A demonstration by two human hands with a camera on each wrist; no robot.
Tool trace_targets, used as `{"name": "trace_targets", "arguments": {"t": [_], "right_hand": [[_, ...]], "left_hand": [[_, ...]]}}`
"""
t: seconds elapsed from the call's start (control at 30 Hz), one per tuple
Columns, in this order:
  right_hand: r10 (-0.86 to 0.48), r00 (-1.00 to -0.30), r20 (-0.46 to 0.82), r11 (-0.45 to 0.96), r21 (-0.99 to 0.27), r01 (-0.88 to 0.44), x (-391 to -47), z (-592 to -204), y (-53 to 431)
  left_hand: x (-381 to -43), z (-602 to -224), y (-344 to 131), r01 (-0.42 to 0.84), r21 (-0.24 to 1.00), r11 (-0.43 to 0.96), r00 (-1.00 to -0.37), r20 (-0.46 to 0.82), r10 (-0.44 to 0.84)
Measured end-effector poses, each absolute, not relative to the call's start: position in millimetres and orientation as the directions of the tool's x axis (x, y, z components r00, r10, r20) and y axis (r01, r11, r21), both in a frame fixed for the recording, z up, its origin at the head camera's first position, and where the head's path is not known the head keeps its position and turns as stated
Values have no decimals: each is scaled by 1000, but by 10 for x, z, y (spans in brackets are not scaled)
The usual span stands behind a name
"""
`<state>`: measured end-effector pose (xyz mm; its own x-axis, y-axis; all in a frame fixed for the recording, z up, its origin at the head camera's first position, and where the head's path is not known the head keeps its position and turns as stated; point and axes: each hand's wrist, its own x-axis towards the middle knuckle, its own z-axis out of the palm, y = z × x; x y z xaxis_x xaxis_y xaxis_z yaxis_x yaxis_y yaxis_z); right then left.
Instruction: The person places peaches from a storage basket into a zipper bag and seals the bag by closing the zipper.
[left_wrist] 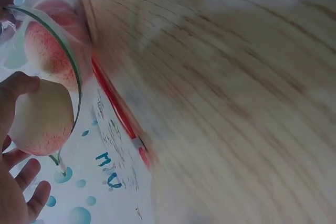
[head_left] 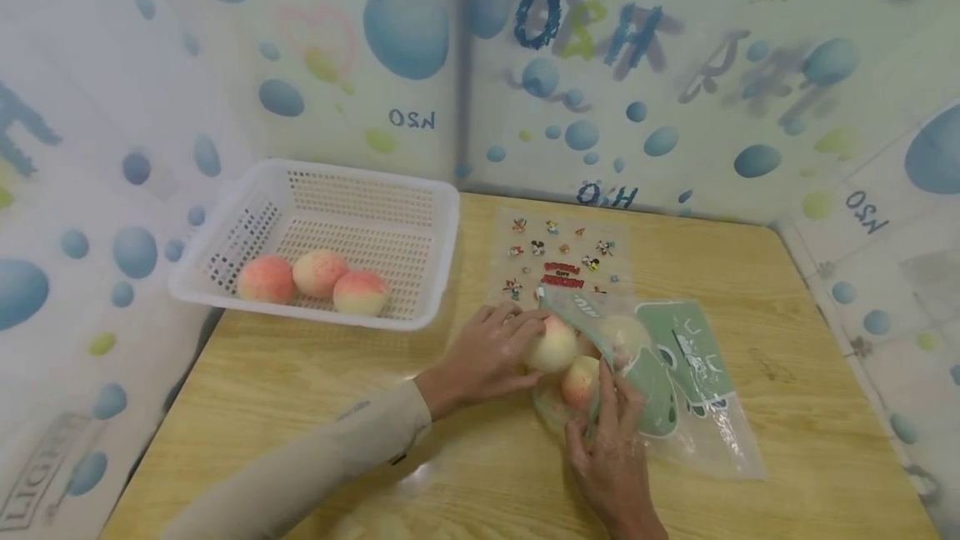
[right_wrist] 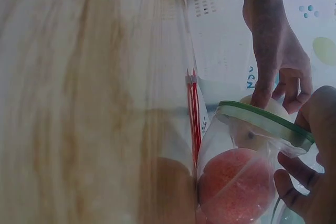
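Note:
A clear zip bag [head_left: 708, 394] with a green printed pattern lies on the table, its green-edged mouth spread apart toward the left. My left hand [head_left: 487, 357] holds a pale peach [head_left: 553, 346] at that mouth, thumb and fingers around it. The bag's rim [right_wrist: 268, 120] is pinched between the thumb and fingers of my right hand [head_left: 613, 448]. Inside the bag, a redder peach [right_wrist: 236, 184] sits near the opening. Another pale peach [head_left: 624, 334] shows dimly through the plastic further in.
A white plastic basket [head_left: 442, 265] at the back left has three peaches [head_left: 320, 273] in it. Behind the green bag lies a flat clear bag with cartoon prints [head_left: 562, 244], with a red zip edge [left_wrist: 118, 106]. Patterned walls surround the wooden table [head_left: 787, 340].

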<state>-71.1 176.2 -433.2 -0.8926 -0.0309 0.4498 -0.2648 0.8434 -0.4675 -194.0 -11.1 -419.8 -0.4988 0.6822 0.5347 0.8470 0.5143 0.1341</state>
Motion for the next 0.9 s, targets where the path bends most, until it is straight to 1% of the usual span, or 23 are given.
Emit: {"name": "trace_targets", "arguments": {"t": [0.17,0.23,0.4,0.5,0.6,0.73,0.83,0.9], "right_hand": [[-44,-892,450,837,-470,-279,-713,-4345,1767],[-47,-888,458,835,-470,-287,-716,-4354,1770],[-54,-875,482,829,-467,-308,-731,-4384,1772],[-55,-862,505,828,-459,-322,-742,-4398,1762],[-54,-846,530,831,-445,-332,-756,-4404,1753],[-57,-841,538,835,-436,-335,-766,-4405,1748],[-57,-848,526,833,-444,-331,-765,-4404,1747],[-54,-858,511,831,-454,-322,-763,-4402,1746]], "left_hand": [[-1939,-4260,-32,847,102,523,-492,524,695],[-1938,-4300,-10,855,107,507,-482,524,702],[-1948,-4364,8,876,216,431,-477,524,706],[-1956,-4378,-16,869,242,431,-493,490,719],[-1951,-4389,-52,857,164,488,-508,431,746],[-1931,-4409,-88,850,38,526,-503,357,787],[-1926,-4414,-91,863,11,504,-481,317,817],[-1924,-4411,-92,876,32,481,-468,295,833]]}}
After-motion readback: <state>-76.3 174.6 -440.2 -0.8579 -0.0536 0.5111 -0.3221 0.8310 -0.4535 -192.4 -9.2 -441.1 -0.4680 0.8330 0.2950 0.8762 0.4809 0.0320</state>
